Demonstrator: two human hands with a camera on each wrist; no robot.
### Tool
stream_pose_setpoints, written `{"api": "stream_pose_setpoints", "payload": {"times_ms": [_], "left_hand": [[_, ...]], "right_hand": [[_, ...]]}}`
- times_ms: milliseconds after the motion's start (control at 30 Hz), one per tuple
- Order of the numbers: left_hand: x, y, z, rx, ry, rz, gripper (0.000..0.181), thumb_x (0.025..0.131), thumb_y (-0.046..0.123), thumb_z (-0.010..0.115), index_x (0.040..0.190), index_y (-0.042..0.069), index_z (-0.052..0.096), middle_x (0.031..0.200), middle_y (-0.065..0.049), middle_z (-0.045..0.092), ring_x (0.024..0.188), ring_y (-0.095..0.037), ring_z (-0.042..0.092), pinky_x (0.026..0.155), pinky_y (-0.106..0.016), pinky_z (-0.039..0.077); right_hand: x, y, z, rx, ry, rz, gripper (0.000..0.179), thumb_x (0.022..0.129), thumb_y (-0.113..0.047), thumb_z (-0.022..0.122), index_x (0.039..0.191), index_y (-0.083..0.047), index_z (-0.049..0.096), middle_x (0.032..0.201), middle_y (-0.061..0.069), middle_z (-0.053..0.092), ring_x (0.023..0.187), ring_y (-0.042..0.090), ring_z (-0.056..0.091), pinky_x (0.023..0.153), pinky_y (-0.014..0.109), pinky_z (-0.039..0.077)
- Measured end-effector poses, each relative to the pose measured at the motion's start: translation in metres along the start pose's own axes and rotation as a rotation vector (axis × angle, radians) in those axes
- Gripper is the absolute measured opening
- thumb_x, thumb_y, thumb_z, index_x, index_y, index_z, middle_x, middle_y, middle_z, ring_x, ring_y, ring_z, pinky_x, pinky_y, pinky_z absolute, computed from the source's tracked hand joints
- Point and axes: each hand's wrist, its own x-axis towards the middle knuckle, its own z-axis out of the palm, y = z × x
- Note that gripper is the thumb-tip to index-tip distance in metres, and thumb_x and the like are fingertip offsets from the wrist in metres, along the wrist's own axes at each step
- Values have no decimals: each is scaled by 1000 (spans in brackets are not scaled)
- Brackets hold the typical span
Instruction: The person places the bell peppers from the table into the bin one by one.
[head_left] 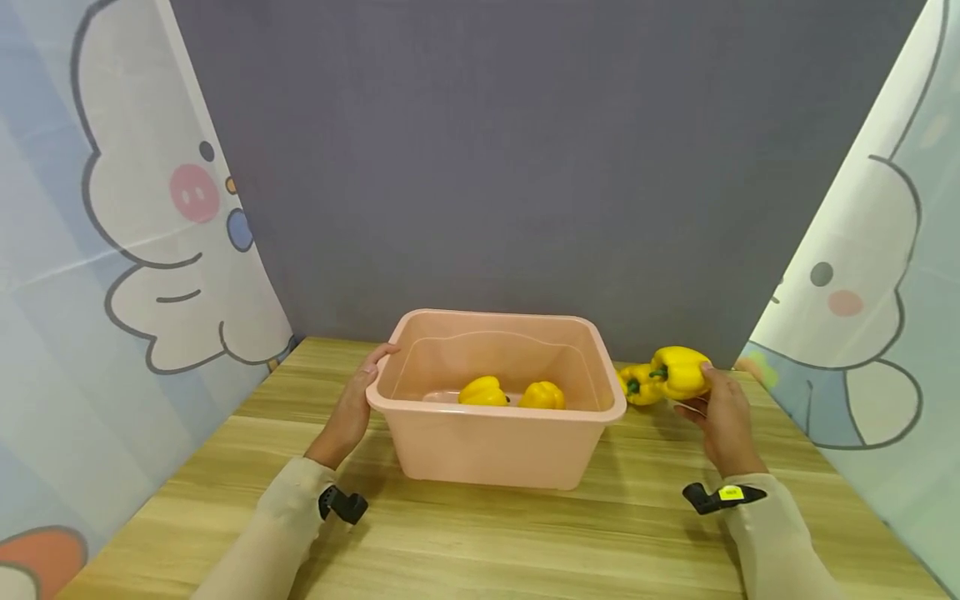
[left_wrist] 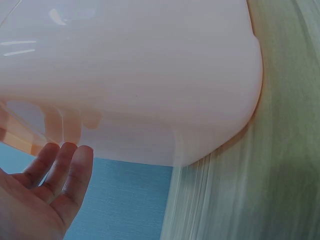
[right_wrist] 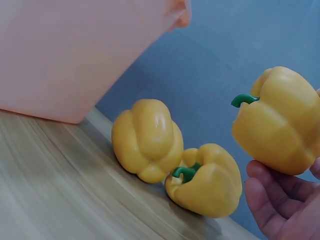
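My left hand [head_left: 354, 408] is at the left side of a pink plastic bin [head_left: 487, 446], one finger over the rim. In the left wrist view, its other fingers [left_wrist: 75, 175] are extended against the outer wall. Inside the bin, one yellow bell pepper [head_left: 483, 392] lies left of another yellow bell pepper [head_left: 543, 396]. To the bin's right, my right hand [head_left: 726, 417] holds a yellow bell pepper [right_wrist: 280, 122] in the air, its green stem facing the bin. Below it, a stem-hidden yellow pepper [right_wrist: 147, 140] touches another yellow pepper [right_wrist: 207, 182] on the table.
The wood-grain table [head_left: 495, 542] stretches in front of the bin. A dark grey panel [head_left: 487, 167] rises behind it, close to the loose peppers. Cartoon-printed cloths [head_left: 150, 317] flank both sides.
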Motion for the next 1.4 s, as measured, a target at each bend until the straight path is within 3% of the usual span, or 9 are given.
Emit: {"api": "stream_pose_setpoints", "payload": {"times_ms": [167, 367, 633, 833, 1200, 1400], "left_hand": [[0, 0, -1, -5, -3, 8, 56, 110, 32, 16, 146, -6, 33, 146, -26, 36, 127, -39, 39, 97, -23, 39], [3, -2, 1, -10, -1, 22, 55, 109, 30, 15, 145, -8, 32, 148, -24, 32, 129, -30, 37, 99, -23, 37], [-1, -3, 0, 9, -8, 0, 55, 109, 32, 16, 145, -5, 34, 146, -26, 35, 127, -39, 38, 97, -24, 39], [0, -2, 1, 26, 4, -17, 55, 109, 36, 17, 147, 0, 36, 151, -22, 35, 130, -34, 37, 99, -24, 37], [1, -1, 2, 18, 8, -2, 54, 109, 33, 16, 146, -1, 36, 149, -22, 36, 129, -34, 39, 99, -23, 37], [2, 0, 2, 20, 11, -6, 53, 109, 31, 16, 146, -1, 36, 148, -22, 38, 129, -34, 40, 99, -23, 37]], "right_hand": [[-2, -1, 7, -2, -18, -18, 25, 105, -38, 50, 112, -16, 56, 88, -5, 67, 74, 12, 68, 66, 29, 57], [-4, -7, 14, -52, -63, -87, 29, 105, -39, 49, 112, -13, 60, 91, -3, 69, 76, 13, 69, 66, 28, 57], [-12, -13, 26, 5, -118, -47, 26, 106, -38, 46, 115, -16, 58, 93, -3, 69, 79, 14, 69, 70, 30, 57], [-13, -19, 33, 6, -168, -62, 27, 107, -37, 45, 114, -17, 60, 94, -3, 70, 80, 14, 69, 70, 29, 57], [-13, -24, 41, 31, -188, -58, 24, 107, -34, 46, 108, -19, 64, 91, -3, 71, 78, 14, 69, 70, 29, 57], [-15, -28, 44, 54, -228, -101, 25, 107, -31, 45, 107, -17, 65, 92, -2, 71, 77, 14, 69, 70, 29, 57]]}}
